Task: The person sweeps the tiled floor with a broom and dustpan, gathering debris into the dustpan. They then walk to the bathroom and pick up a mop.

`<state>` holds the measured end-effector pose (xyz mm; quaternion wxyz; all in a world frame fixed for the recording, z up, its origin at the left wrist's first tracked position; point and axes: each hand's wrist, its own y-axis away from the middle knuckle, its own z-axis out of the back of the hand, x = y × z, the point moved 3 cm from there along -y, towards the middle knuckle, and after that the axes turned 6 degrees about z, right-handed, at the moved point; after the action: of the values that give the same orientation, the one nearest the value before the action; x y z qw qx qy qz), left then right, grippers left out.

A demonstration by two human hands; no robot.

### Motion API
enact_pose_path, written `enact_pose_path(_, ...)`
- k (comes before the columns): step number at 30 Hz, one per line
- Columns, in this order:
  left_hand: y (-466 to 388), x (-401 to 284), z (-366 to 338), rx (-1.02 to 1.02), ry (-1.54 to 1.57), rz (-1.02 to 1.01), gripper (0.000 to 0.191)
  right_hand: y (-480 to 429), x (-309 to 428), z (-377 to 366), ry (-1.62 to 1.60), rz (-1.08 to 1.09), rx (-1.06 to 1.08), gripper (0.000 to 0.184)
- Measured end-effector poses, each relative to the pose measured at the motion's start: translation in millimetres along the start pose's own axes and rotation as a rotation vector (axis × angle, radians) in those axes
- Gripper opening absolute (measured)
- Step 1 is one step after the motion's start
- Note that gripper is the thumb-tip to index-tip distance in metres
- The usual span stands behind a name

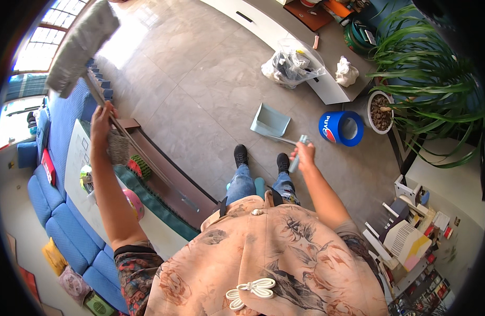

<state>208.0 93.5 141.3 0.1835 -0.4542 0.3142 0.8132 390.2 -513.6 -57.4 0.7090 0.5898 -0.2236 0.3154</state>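
Note:
My left hand [102, 120] is raised on the left and grips the long grey handle of a broom. The blurred grey broom head [82, 49] points up, held off the floor, and the handle [147, 162] slants back down past the coffee table. In my right hand [305, 155] is the pale blue handle end [294, 164] of a dustpan. The dustpan's pale blue pan [272, 120] is just ahead of my black shoes [241, 155]; whether it touches the floor I cannot tell. No debris can be made out in it.
A blue Pepsi bin [332, 127] stands right of the dustpan, beside a potted plant [380, 112]. A clear plastic bag [292, 65] hangs at the low cabinet [337, 94]. At left are a coffee table [78, 166] and a blue sofa [74, 225]; a loaded shelf [408, 241] stands right.

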Motion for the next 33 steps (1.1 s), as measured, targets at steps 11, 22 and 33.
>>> enact_pose_path(11, 31, 92, -129, 0.172, -0.501, 0.057, 0.035, 64, -19, 185, 0.151, 0.091, -0.208, 0.015)
enact_pose_path(22, 57, 80, -215, 0.352, -0.634, 0.128, 0.033, 56, -74, 304, 0.109, -0.033, -0.372, 0.018)
enact_pose_path(33, 59, 81, -298, 0.469, -0.79, 0.127, 0.031, 8, -111, 379, 0.169, -0.011, -0.303, 0.02)
